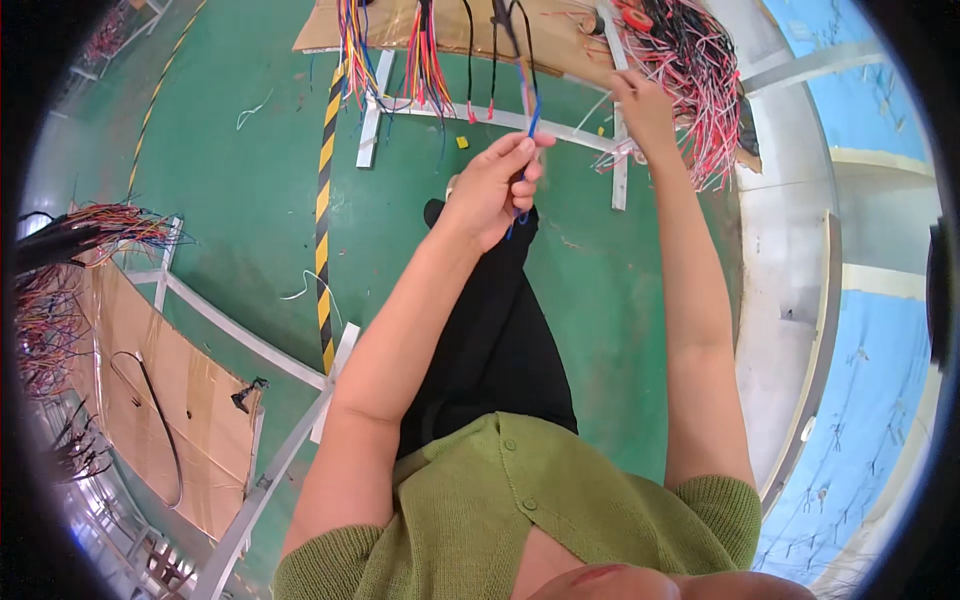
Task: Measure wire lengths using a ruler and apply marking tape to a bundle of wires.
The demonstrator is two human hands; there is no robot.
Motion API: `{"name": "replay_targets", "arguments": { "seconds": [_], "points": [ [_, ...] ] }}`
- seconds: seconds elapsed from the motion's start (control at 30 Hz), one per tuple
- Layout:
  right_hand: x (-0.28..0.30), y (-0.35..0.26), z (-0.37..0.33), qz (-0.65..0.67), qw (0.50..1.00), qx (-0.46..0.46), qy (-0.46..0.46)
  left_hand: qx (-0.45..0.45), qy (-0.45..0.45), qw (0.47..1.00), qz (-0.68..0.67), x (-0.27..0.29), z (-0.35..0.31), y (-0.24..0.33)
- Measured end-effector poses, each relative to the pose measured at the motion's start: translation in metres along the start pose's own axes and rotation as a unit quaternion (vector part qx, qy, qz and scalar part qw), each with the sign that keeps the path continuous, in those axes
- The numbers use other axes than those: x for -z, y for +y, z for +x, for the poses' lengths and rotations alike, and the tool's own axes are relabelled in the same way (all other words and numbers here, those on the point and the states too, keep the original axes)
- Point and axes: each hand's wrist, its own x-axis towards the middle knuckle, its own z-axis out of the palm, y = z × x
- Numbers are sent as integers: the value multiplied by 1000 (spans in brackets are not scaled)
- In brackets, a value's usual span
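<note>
In front of me, my left hand is closed around a few thin wires, mostly blue. They rise from the fist toward a black cable at the bench edge, and blue ends poke out below the fingers. Farther right and forward, my right hand has its fingers bent together at the edge of the cardboard-topped bench. What it pinches, if anything, is too small to make out. Right beside it lies a large heap of red and white wires.
Multicoloured wire bundles and black cables with red tips hang over the bench's front edge. A red tape roll lies near the heap. Left stands another cardboard-topped bench with wire bundles. A striped line crosses the green floor.
</note>
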Motion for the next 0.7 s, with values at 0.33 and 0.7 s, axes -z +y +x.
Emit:
{"name": "replay_targets", "arguments": {
  "seconds": [0.33, 0.7],
  "points": [
    [-16, 79, 11, -86, 993, -84, -2, -51, 79, 981, 169, -10, -17, 29],
    [36, -54, -75, 313, 933, -158, 76, -137, 127, 961, 202, -17, -52, 51]
  ]
}}
